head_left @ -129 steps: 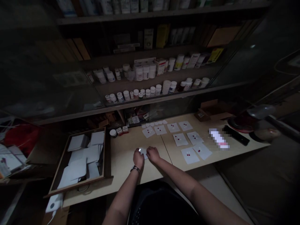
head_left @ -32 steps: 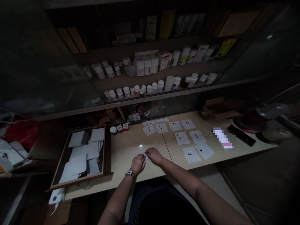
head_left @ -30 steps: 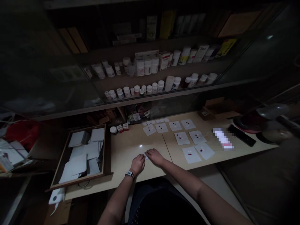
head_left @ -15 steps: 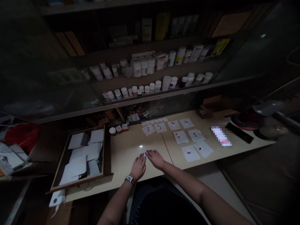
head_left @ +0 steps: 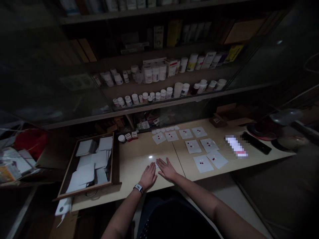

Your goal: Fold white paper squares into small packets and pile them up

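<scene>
My left hand (head_left: 149, 176), with a watch (head_left: 138, 189) on its wrist, lies flat on the pale tabletop, fingers stretched out. Beside it my right hand (head_left: 166, 169) also rests flat, its thumb spread away. Between the two sets of fingertips shows a sliver of white paper (head_left: 157, 165), mostly hidden by the hands. To the right, several white paper squares (head_left: 203, 167) are spread out, each bearing a few red and white pills. Along the back edge sits a row of small folded white papers (head_left: 165, 129).
At left an open wooden drawer (head_left: 116, 166) holds stacks of white paper. A small jar (head_left: 122, 138) and little boxes (head_left: 131, 135) stand near the back. A lit phone (head_left: 235, 146), a dark phone (head_left: 256, 143) and a cardboard box (head_left: 230, 116) occupy the right. Shelves of bottles (head_left: 156, 73) rise behind.
My right thumb has spread away from its fingers, and both hands look flatter beside the paper. The view has shifted slightly; the papers with pills stay put.
</scene>
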The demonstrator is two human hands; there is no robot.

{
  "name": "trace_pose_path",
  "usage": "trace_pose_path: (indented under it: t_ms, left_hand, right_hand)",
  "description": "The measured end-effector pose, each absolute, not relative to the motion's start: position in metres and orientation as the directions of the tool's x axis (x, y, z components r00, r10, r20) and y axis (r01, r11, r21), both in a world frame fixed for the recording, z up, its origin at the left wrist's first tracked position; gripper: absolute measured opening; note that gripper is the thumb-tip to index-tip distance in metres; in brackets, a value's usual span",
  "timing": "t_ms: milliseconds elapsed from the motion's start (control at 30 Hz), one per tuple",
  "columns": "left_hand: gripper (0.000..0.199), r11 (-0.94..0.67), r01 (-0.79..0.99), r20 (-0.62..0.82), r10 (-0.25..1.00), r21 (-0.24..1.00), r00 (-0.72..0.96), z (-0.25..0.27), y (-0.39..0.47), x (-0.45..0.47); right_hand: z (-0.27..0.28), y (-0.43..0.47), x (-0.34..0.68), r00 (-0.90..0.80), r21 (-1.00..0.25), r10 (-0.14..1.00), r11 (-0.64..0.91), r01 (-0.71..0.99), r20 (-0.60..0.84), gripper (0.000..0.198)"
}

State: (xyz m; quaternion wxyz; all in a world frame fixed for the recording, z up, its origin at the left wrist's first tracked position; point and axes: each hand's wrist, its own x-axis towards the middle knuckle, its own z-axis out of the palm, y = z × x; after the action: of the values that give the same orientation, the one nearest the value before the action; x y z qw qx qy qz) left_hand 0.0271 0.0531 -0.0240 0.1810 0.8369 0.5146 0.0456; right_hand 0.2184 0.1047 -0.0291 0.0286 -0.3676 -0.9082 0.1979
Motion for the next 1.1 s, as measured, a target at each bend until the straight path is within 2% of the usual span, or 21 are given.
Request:
trace_pose_path:
  t_ms: [167, 267, 367, 567, 767, 900, 1100]
  left_hand:
    - [0.057, -0.43, 0.832, -0.102, 0.865, 0.351, 0.49, -0.027, 0.053, 0.024]
    - [0.056, -0.433, 0.847, -0.112, 0.868, 0.309, 0.484, -0.027, 0.052, 0.031]
    - [0.055, -0.406, 0.876, -0.14, 0.882, 0.259, 0.45, -0.023, 0.051, 0.043]
    - [0.054, -0.365, 0.911, -0.188, 0.897, 0.192, 0.399, -0.014, 0.051, 0.056]
    - [0.056, -0.366, 0.907, -0.24, 0.88, 0.21, 0.411, -0.017, 0.051, 0.05]
    - [0.055, -0.37, 0.897, -0.244, 0.871, 0.243, 0.426, -0.018, 0.051, 0.045]
    - [0.053, -0.35, 0.895, -0.264, 0.867, 0.279, 0.421, -0.012, 0.053, 0.044]
  right_hand:
    - [-0.03, 0.106, 0.217, -0.659, -0.332, 0.745, 0.6, 0.728, -0.1, 0.058]
    - [-0.031, 0.105, 0.218, -0.612, -0.286, 0.785, 0.568, 0.772, -0.094, 0.058]
    - [-0.034, 0.102, 0.225, -0.631, -0.271, 0.772, 0.593, 0.758, -0.078, 0.057]
    - [-0.032, 0.098, 0.236, -0.643, -0.332, 0.764, 0.593, 0.733, -0.056, 0.048]
    - [-0.005, 0.131, 0.212, -0.465, -0.44, 0.878, 0.374, 0.816, -0.116, 0.04]
    - [0.011, 0.158, 0.19, -0.597, -0.424, 0.777, 0.48, 0.768, -0.201, 0.028]
    - [0.014, 0.175, 0.169, -0.562, -0.283, 0.761, 0.489, 0.825, -0.325, 0.025]
